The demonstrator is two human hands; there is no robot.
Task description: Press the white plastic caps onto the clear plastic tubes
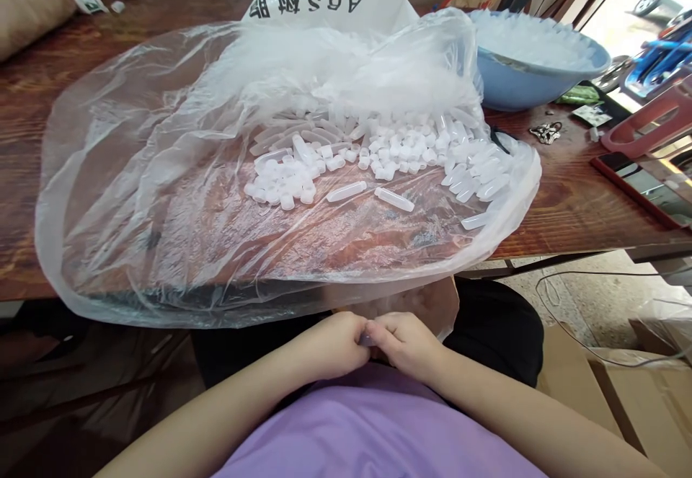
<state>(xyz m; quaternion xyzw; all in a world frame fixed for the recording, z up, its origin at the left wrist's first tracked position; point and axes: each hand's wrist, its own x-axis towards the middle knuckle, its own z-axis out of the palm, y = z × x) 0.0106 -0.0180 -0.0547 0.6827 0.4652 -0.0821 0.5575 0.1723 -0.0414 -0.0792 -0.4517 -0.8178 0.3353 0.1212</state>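
My left hand and my right hand meet close to my body, below the table edge. Their fingers are closed around a small translucent plastic tube, mostly hidden between them. Beyond the hands, a large clear plastic bag lies spread over the table and hangs past its front edge. On it are a heap of small white caps, a second pile of caps and several translucent tubes. Two single tubes lie nearer to me than the piles.
A blue bowl heaped with translucent pieces stands at the back right of the wooden table. Behind the plastic is a white printed sack. Keys and a red-framed phone-like object lie right. Cardboard boxes sit below.
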